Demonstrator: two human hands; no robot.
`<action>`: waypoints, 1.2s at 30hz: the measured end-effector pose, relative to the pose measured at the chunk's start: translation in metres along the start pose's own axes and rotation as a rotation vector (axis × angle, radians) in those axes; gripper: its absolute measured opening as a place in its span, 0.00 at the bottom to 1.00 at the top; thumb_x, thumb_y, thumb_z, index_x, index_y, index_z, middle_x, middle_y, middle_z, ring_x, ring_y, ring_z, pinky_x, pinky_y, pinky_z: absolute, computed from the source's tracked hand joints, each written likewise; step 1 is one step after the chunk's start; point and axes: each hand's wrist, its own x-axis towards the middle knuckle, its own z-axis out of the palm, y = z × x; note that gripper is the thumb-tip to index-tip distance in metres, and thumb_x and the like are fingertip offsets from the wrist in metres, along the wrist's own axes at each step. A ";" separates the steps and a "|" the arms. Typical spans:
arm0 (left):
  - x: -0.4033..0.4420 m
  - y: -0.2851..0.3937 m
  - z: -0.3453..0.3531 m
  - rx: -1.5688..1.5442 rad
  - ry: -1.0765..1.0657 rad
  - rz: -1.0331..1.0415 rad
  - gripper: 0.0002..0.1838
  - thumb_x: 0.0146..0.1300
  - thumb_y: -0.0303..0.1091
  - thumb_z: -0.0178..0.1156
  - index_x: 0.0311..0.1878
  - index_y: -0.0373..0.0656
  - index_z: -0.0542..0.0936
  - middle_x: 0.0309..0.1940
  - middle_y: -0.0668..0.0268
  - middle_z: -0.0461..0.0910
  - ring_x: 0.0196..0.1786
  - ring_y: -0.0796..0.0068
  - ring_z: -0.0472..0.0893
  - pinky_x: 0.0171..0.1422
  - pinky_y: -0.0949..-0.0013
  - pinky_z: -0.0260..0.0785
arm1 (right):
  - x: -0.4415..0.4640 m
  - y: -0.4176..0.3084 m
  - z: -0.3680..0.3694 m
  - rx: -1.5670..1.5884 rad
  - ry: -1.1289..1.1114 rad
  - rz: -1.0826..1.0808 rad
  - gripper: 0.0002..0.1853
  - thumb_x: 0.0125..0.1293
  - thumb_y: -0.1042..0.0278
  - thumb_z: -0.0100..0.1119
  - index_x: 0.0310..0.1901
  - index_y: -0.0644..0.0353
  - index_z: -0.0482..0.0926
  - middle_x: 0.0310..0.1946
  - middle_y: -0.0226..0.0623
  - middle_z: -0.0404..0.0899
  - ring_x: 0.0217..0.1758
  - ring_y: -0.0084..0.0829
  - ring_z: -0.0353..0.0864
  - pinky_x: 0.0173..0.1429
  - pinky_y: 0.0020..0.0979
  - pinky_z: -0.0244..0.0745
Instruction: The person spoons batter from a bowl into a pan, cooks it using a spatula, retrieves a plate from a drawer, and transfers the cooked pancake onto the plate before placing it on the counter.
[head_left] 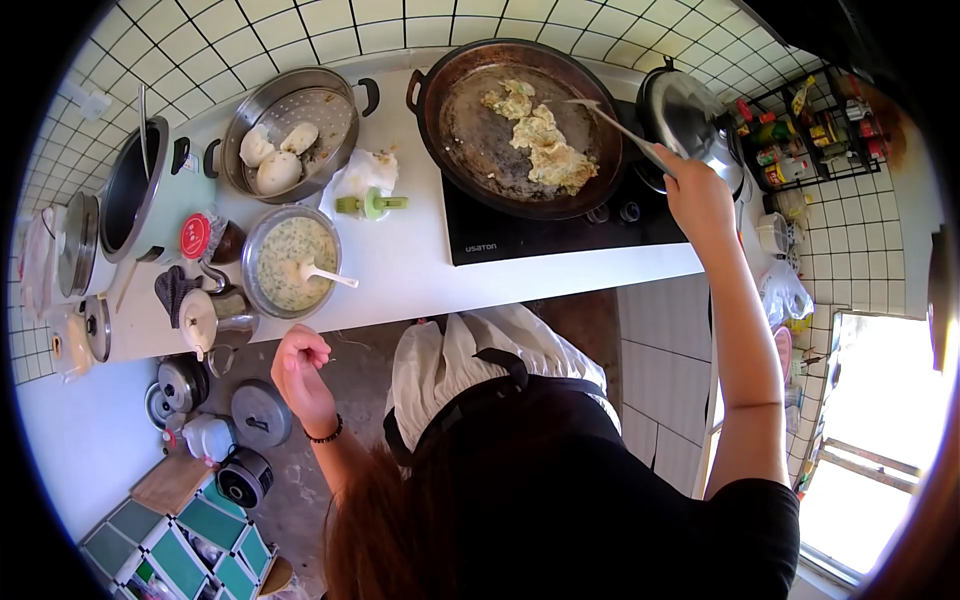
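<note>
My right hand [693, 192] is closed around the handle of a spatula [625, 133], whose tip is over the right part of a wide dark frying pan [463, 182]. Irregular pieces of cooked egg [552, 153] lie in the pan, below and left of the spatula's tip. In front of the counter edge my left hand [303, 368] hangs in the air with its fingers curled in, nothing visible in them. Nearest to it is a metal bowl [249, 262] of pale batter with green bits [290, 250], a white spoon [328, 275] resting in it.
The pan stands on a black induction cooker [520, 236]. A lidded silver pot [685, 105] is to its right. Left on the counter are a perforated steamer [330, 100] holding white rounded food [279, 173], a green-handled brush-like item [372, 203], a glass pitcher [232, 330] and a deep pot [178, 205].
</note>
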 end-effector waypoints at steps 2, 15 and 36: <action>0.000 0.000 0.002 0.003 0.001 -0.002 0.23 0.66 0.46 0.38 0.27 0.35 0.72 0.23 0.66 0.66 0.26 0.81 0.62 0.30 0.78 0.49 | 0.007 -0.001 0.006 -0.022 -0.024 -0.009 0.22 0.59 0.69 0.54 0.57 0.43 0.73 0.28 0.42 0.77 0.33 0.43 0.80 0.38 0.39 0.77; -0.005 0.006 -0.002 0.058 0.014 0.016 0.24 0.68 0.47 0.36 0.27 0.35 0.69 0.21 0.65 0.63 0.24 0.79 0.59 0.28 0.76 0.46 | 0.043 -0.017 0.017 -0.005 0.018 -0.015 0.21 0.61 0.68 0.50 0.57 0.44 0.73 0.31 0.43 0.78 0.34 0.43 0.81 0.38 0.40 0.77; -0.021 0.006 -0.004 -0.005 -0.116 -0.185 0.22 0.66 0.43 0.42 0.27 0.35 0.74 0.22 0.68 0.69 0.25 0.82 0.64 0.29 0.78 0.52 | -0.032 -0.025 0.032 1.227 -0.148 0.513 0.13 0.66 0.64 0.51 0.45 0.64 0.74 0.15 0.28 0.63 0.14 0.20 0.63 0.18 0.24 0.57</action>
